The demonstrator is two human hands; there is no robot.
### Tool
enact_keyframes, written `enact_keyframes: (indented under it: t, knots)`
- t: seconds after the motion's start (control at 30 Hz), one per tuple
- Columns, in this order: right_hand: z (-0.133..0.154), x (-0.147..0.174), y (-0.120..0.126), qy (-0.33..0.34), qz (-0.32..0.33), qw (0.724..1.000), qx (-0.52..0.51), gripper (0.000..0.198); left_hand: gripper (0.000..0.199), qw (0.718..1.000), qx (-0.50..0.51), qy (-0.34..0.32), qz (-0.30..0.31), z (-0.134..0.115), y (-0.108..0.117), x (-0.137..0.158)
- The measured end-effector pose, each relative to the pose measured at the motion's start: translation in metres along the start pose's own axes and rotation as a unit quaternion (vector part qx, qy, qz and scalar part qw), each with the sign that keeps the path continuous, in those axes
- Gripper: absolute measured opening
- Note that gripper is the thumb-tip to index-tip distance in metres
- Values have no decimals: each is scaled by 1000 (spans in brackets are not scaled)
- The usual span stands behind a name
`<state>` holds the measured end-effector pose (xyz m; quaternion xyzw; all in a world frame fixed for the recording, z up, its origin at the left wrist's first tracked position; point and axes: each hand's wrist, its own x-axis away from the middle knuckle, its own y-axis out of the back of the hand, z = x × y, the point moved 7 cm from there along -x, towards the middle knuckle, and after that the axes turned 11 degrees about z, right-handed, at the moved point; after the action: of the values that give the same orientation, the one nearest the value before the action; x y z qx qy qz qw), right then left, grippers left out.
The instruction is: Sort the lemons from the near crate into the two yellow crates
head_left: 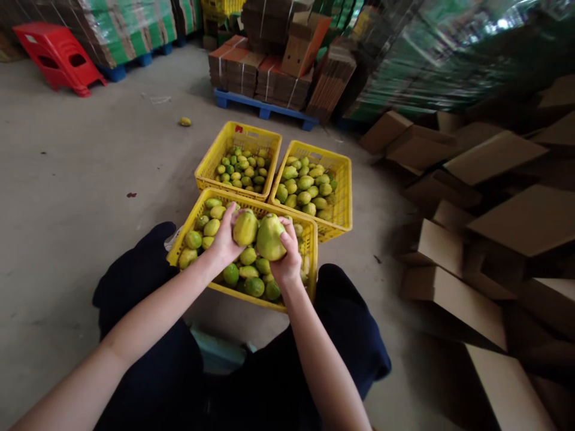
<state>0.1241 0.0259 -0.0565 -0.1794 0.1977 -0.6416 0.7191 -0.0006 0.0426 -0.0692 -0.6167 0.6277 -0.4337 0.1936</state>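
My left hand [227, 238] is closed around a plump yellow-green fruit [245, 228], its thumb along the top side. A larger, pear-shaped yellow-green fruit [270, 237] sits in my right hand [287, 254], fingers wrapped round its outer side. The two fruits are side by side, nearly touching, above the near yellow crate [251, 299]. Inside that crate lie several loose fruits of the same sort, some greener, some yellower; my hands hide part of them. Their exact kind is hard to make out; they look somewhat like small papayas.
Two more yellow crates, a left one [206, 173] and a right one [344, 191], hold similar fruit just beyond. One fruit [185, 121] lies on the floor. A red stool [60, 57], a blue pallet [265, 111] of flattened cartons and open cardboard boxes [507, 155] stand around.
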Motion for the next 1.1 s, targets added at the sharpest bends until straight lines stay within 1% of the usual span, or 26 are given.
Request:
enact_keyframes:
  t: [0.07, 0.13, 0.2, 0.27, 0.37, 0.47, 0.57, 0.63, 0.7, 0.73, 0.77, 0.9, 0.97, 1.1]
  knots:
    - [-12, 0, 3, -50, -46, 993, -92, 28, 31, 999, 19, 25, -29, 3, 2, 0]
    - [-20, 0, 10, -78, -96, 978, -166, 24, 25, 999, 11, 25, -36, 1, 1, 0]
    - [-25, 0, 18, -92, -141, 960, -225, 22, 21, 999, 4, 28, -37, 0, 0, 0]
    - [-26, -2, 24, -97, -160, 949, -254, 24, 19, 998, 11, 45, -40, 2, 0, -1]
    - [-21, -6, 25, -116, -127, 954, -245, 31, 23, 996, 36, 71, -35, 7, 1, -3]
    - [-10, -6, 17, -117, -70, 960, -245, 36, 27, 993, 78, 91, -21, 11, 0, -3]
    - [-3, -2, 11, -115, -43, 960, -250, 42, 35, 986, 126, 105, -11, 12, -3, -1]
    - [-3, 0, 10, -119, -47, 962, -240, 37, 31, 986, 129, 102, -29, 9, -2, 2]
    - [-6, 1, 10, -124, -55, 965, -227, 31, 22, 987, 111, 96, -63, 7, 2, 4]
    - [-8, 0, 11, -127, -59, 965, -222, 30, 20, 988, 101, 93, -70, 6, 3, 4]
    - [-10, -1, 11, -130, -64, 965, -218, 29, 20, 989, 94, 93, -66, 6, 3, 3]
    - [-17, -5, 13, -142, -90, 962, -216, 26, 30, 991, 88, 96, -3, 9, -2, -1]
    - [-19, -6, 12, -147, -105, 961, -210, 25, 31, 992, 86, 88, -5, 8, 0, -2]
    - [-20, 0, 13, -165, -174, 953, -182, 28, 33, 990, 99, 97, -16, 8, 3, -3]
